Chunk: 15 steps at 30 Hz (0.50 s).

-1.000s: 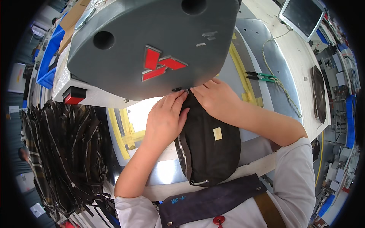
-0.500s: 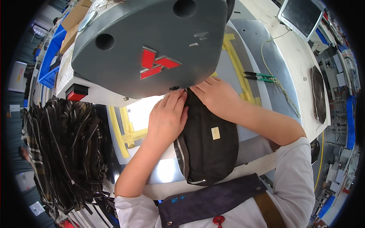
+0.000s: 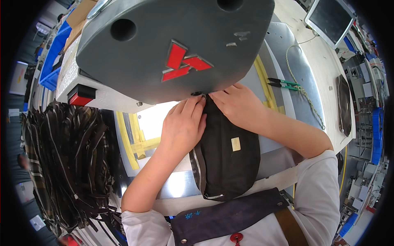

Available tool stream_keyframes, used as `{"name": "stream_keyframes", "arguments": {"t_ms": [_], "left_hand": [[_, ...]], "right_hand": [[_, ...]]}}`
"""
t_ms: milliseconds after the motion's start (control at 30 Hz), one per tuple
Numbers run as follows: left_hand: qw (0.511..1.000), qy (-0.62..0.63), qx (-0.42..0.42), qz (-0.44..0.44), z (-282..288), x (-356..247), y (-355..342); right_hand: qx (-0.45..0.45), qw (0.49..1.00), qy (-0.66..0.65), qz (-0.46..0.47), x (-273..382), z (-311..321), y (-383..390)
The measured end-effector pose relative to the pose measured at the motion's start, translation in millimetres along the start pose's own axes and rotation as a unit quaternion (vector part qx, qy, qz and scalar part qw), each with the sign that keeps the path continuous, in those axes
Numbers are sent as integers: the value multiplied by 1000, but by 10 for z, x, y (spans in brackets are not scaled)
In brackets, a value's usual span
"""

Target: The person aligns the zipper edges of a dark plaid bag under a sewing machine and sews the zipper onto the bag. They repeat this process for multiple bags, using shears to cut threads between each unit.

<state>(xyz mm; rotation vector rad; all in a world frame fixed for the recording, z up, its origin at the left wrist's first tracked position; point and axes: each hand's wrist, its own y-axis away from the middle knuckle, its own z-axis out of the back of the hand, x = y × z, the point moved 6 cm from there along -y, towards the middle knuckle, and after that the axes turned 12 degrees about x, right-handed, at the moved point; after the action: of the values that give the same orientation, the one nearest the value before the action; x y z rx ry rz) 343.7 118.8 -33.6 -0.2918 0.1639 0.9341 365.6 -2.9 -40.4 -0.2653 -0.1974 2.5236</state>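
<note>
A long dark brown fabric pouch lies lengthwise in front of me, a metal zipper along its left edge and a small pale yellow patch on top. Its far end runs in under the grey head of a sewing machine. My left hand is closed on the pouch's far left edge, fingers pressed together by the machine head. On the other side my right hand grips the far right edge with bent fingers. The machine head hides some of its fingertips, and also the needle area.
Many similar dark zippered pouches are heaped at the left. Yellow tape marks the work plate. Green-handled thread snips on a cord lie at the right, with another dark pouch beyond. A screen stands far right; a blue bin far left.
My view has shifted slightly, so the machine head looks larger and further right. Both hands keep their hold on the pouch, which lies almost the same.
</note>
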Motion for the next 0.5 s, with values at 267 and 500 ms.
{"name": "stream_keyframes", "arguments": {"t_ms": [267, 500], "left_hand": [[1000, 12, 6, 6, 0, 38, -15], [1000, 12, 12, -5, 12, 34, -2]], "right_hand": [[-1, 1000, -13, -3, -32, 4, -15], [3, 1000, -8, 8, -35, 2, -3]]}}
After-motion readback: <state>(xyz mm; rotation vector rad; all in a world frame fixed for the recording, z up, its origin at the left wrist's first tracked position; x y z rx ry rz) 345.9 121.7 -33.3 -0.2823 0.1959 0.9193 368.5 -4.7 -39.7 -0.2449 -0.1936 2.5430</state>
